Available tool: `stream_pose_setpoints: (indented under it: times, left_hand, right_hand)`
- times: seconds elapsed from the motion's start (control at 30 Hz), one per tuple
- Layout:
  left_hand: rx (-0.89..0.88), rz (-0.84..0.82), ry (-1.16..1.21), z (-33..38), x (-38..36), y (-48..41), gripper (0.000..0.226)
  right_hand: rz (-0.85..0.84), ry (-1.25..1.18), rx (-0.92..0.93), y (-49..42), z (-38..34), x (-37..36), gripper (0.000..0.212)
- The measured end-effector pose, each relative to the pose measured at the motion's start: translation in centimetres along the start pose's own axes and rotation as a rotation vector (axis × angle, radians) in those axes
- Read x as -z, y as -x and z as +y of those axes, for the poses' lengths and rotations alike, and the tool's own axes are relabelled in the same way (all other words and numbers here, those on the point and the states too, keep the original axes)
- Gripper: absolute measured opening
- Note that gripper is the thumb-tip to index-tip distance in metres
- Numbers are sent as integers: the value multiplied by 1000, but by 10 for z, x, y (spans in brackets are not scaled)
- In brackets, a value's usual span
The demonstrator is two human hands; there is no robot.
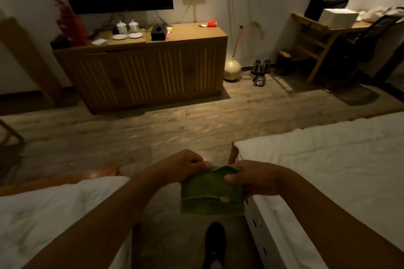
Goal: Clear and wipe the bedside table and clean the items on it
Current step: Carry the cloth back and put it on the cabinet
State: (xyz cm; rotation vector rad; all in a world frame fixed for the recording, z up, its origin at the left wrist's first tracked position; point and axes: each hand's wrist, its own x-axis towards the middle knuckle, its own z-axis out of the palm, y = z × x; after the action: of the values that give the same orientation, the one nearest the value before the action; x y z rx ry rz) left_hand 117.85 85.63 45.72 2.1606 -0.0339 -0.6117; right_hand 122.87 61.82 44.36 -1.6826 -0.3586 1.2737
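Green cloth [211, 190], apparently folded, pinched by both hands at its top corners.

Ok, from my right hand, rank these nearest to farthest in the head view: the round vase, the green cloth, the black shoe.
1. The green cloth: held in the right hand, with the left hand on its other top corner.
2. The black shoe: low down, directly below the cloth.
3. The round vase: across the room, at the right end of the cabinet.
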Motion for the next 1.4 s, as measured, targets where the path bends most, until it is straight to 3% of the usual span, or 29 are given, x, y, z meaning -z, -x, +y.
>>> stream_pose_setpoints:
  times: [0.17,0.43,0.67,0.93,1.1,1.4]
  left_hand:
    - [15,-9,-46,5,75,-119,27]
    - [64,-119,-22,16,197,-263,24]
    - [100,-203,32,-16,317,-417,24]
    - [11,-70,136,-20,479,-609,21]
    - [-69,-21,261,5,556,-712,10]
    - [-16,138,236,12,671,-937,8]
  right_hand:
    - [-16,-38,-103,-79,-51,114,75]
    - [-54,327,-109,-196,-159,259,30]
    - [-95,472,-114,-329,-246,384,31]
    - [197,559,54,-463,-343,537,20]
    - [376,442,157,-520,-396,635,15]
    - [471,380,208,-666,-454,840,16]
